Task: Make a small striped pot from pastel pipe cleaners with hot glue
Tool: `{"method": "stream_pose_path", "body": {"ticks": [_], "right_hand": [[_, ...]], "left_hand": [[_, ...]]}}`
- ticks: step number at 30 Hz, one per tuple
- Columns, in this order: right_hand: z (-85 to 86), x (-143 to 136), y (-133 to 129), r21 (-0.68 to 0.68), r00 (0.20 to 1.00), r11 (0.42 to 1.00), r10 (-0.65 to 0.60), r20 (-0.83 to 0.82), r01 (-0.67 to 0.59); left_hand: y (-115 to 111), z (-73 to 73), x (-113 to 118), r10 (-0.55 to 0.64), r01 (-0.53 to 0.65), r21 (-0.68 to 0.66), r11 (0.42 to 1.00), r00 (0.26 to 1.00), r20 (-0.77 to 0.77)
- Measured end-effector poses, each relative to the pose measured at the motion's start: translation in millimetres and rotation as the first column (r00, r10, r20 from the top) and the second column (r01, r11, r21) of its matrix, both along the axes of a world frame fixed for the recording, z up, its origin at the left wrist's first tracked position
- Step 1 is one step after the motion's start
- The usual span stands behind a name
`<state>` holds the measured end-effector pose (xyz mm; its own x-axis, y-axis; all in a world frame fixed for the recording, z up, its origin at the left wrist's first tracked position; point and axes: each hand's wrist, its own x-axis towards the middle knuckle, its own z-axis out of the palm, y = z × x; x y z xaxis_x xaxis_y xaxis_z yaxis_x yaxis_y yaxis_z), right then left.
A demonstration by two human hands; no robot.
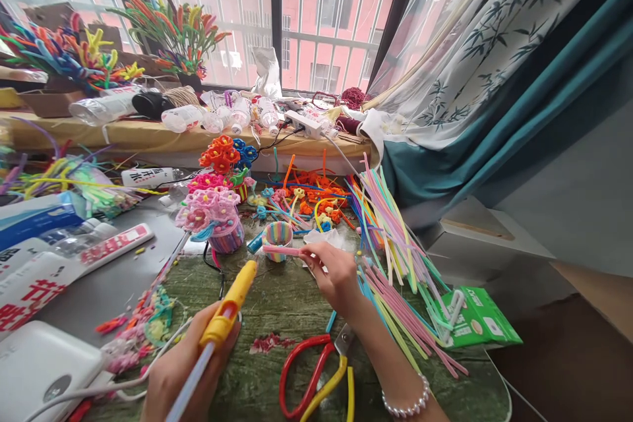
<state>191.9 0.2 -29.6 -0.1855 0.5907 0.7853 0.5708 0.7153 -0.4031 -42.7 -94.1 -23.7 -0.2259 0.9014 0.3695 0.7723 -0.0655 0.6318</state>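
Observation:
My left hand (pixel 190 356) is closed around a yellow hot glue gun (pixel 232 310), its tip pointing up and away; a clear glue stick (pixel 192 379) sticks out of its back end. Between the fingertips of my right hand (pixel 339 273) is a short pink pipe cleaner (pixel 281 250), held level across the front of a small striped pipe-cleaner pot (pixel 277 233). Whether the strip touches the pot I cannot tell. Left of the pot stands a finished-looking pot of pink pipe-cleaner flowers (pixel 217 217). Scissors (pixel 309 369) with red and yellow handles lie below my right wrist.
Long pastel pipe cleaners (pixel 395 231) lie in a bundle on the right beside a green packet (pixel 487 320). Orange pipe-cleaner pieces (pixel 316 188) are heaped at the back. A white device (pixel 44 369) with a cable occupies the near left. Plastic bottles (pixel 242 112) line the sill.

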Motion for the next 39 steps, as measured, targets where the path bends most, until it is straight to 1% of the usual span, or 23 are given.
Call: {"method": "stream_pose_path", "body": {"ticks": [1,2,3,4,5,6,7,9,11,12,13,14,17,18,19,21,23,29,34,39], "right_hand": [[0.3,0,0,-0.003,1.0,1.0,-0.002,-0.011,0.002],[0.6,1,0,-0.007,1.0,1.0,-0.002,-0.021,0.001],[1.0,1,0,-0.013,1.0,1.0,0.002,-0.03,-0.002],[1.3,1,0,-0.018,0.999,1.0,0.006,-0.038,-0.007],[1.7,1,0,-0.022,0.999,1.0,0.011,-0.043,-0.012],[2.3,1,0,-0.024,0.999,1.0,0.016,-0.045,-0.018],[3.0,1,-1,-0.025,0.999,0.999,0.022,-0.046,-0.023],[4.8,1,-2,-0.023,0.998,0.999,0.039,-0.049,-0.04],[7.2,0,-3,-0.026,0.996,0.998,0.063,-0.055,-0.065],[8.5,0,-4,-0.032,0.995,0.996,0.077,-0.06,-0.079],[9.8,0,-5,-0.044,0.994,0.995,0.089,-0.065,-0.092],[10.9,-1,-6,-0.058,0.993,0.993,0.099,-0.07,-0.103],[13.5,-2,-9,-0.093,0.987,0.986,0.131,-0.092,-0.139],[14.1,-2,-10,-0.101,0.985,0.983,0.141,-0.101,-0.151],[14.6,-3,-10,-0.108,0.982,0.981,0.152,-0.108,-0.163],[15.5,-3,-11,-0.122,0.977,0.974,0.174,-0.125,-0.189],[16.5,-3,-12,-0.13,0.97,0.968,0.193,-0.151,-0.213],[19.4,-3,-14,-0.146,0.953,0.955,0.227,-0.203,-0.258],[19.5,-3,-14,-0.14,0.947,0.951,0.243,-0.211,-0.275],[19.3,-3,-13,-0.136,0.947,0.95,0.251,-0.202,-0.281]], "left_hand": [[-1,-1.7,0,-0.07,0.069,-0.015,0.998,0.997,-0.036],[-2,-4.6,0,-0.176,0.174,-0.029,0.984,0.978,-0.112],[-3,-8.4,1,-0.275,0.274,-0.035,0.961,0.94,-0.202],[-4,-12.9,3,-0.337,0.344,-0.029,0.939,0.898,-0.283],[-6,-17.4,6,-0.37,0.383,-0.035,0.923,0.861,-0.349],[-7,-21.6,9,-0.373,0.391,-0.041,0.92,0.836,-0.403],[-7,-24.9,13,-0.384,0.392,-0.078,0.917,0.81,-0.443],[-7,-27.3,19,-0.389,0.389,-0.11,0.915,0.776,-0.496],[-2,-22.4,21,-0.385,0.405,-0.08,0.911,0.765,-0.517],[3,-17.0,20,-0.377,0.424,-0.031,0.905,0.768,-0.517],[8,-9.8,18,-0.364,0.438,0.031,0.898,0.783,-0.505],[14,-1.1,16,-0.329,0.418,0.095,0.903,0.818,-0.472],[32,27.1,15,-0.223,0.322,0.257,0.911,0.911,-0.348],[38,35.0,16,-0.227,0.324,0.304,0.896,0.923,-0.312],[42,41.2,18,-0.262,0.347,0.306,0.887,0.922,-0.285],[48,48.0,22,-0.302,0.372,0.333,0.866,0.921,-0.245],[51,47.9,24,-0.327,0.379,0.349,0.857,0.923,-0.201],[52,36.7,21,-0.402,0.389,0.406,0.827,0.914,-0.058],[53,36.2,22,-0.441,0.405,0.42,0.812,0.897,-0.013],[55,35.2,24,-0.463,0.422,0.422,0.803,0.886,-0.005]]}}
